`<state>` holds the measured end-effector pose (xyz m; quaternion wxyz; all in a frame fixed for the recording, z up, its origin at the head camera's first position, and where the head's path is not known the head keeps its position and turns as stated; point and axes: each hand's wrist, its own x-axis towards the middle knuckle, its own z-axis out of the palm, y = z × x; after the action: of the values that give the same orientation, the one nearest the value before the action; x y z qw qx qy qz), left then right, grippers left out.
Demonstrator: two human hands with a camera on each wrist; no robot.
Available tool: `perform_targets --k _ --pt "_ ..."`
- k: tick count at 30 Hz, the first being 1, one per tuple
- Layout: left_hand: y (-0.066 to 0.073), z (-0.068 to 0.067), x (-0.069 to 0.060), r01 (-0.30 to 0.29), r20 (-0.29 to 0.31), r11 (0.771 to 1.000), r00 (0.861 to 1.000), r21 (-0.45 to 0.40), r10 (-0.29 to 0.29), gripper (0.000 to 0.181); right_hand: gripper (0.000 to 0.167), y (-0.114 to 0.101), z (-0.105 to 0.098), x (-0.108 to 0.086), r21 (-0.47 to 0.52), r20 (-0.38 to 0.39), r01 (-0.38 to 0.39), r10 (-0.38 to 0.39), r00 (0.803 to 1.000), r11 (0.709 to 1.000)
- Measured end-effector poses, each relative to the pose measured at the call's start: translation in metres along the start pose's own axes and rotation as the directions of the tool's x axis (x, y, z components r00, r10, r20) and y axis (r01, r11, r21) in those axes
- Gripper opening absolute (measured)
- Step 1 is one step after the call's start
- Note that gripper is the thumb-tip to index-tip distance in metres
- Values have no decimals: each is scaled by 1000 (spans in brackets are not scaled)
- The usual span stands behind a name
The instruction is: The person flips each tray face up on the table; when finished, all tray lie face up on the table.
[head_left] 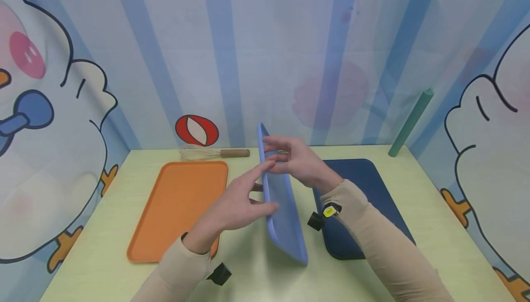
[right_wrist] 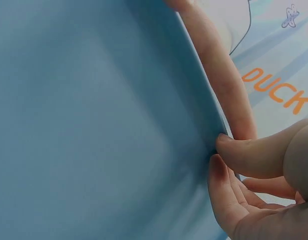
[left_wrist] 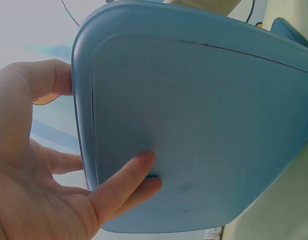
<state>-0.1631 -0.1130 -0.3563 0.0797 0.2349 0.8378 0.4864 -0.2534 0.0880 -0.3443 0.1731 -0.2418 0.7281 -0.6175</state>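
Observation:
A light blue tray is held up on its edge, tilted, in the middle of the table. My left hand straddles its upper rim, thumb on the inner side and several fingers on the other. In the left wrist view, two fingertips of the left hand touch the flat outer face of the tray. Farther along the rim, my right hand pinches it. Up close in the right wrist view, the right hand has thumb and fingers at the edge of the tray.
An orange tray lies flat on the left, a dark blue tray on the right. A whisk lies along the table's back edge. In the back right corner a long green stick-like object leans against the printed cloth backdrop.

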Motion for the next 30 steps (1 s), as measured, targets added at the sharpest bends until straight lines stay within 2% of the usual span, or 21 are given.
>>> perform_targets --k 18,24,30 --pt "-9 4 0 4 -40 998 999 -69 -7 93 81 1 7 3 -24 49 -11 12 999 1000" --pt "-13 8 -4 48 -76 988 995 -145 -60 93 80 6 10 4 -42 72 4 -1 997 999" --pt "-19 11 -7 46 -83 966 994 -254 -69 94 80 12 12 4 -61 99 1 5 995 998"
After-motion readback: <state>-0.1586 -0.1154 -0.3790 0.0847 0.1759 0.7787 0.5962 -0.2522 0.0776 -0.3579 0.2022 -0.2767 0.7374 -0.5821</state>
